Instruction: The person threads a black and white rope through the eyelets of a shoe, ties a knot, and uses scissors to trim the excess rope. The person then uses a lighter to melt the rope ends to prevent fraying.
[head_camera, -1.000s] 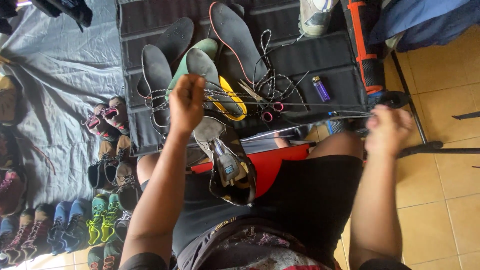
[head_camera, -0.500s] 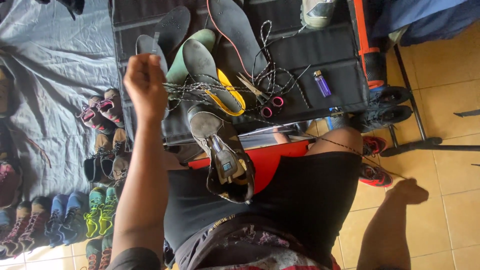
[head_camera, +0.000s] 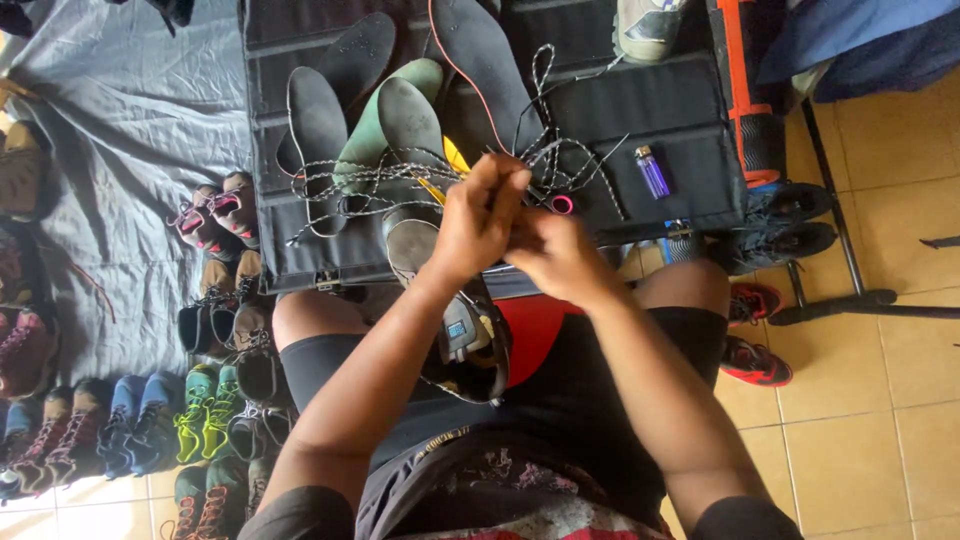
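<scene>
Both hands meet mid-frame over the near edge of the black table (head_camera: 640, 110). Left hand (head_camera: 480, 222): forearm comes up from lower left, fingers curled and pinched shut on a speckled lace (head_camera: 540, 150). Right hand (head_camera: 560, 258): forearm from lower right, fingers curled in against the left hand, touching it; can't tell whether it actually grips the lace, as the left hand blocks the view.

Grey shoe (head_camera: 455, 320) lies in the lap, toe toward the table, partly hidden under the left wrist. Lace runs from the hands up onto the table.

On the table: grey, green and dark insoles (head_camera: 320, 120) fanned out near the left edge, tangled laces (head_camera: 350, 185) across them, purple lighter (head_camera: 652, 172) near the right edge, small pink thing (head_camera: 563, 205) just beside the fingers.

Left of the table: rows of shoes (head_camera: 120, 430) on a grey sheet (head_camera: 130, 110) on the floor. Right: red shoes (head_camera: 755, 335) by the knee, black shoes (head_camera: 785, 220) under the table's right edge, tiled floor (head_camera: 880, 400).
</scene>
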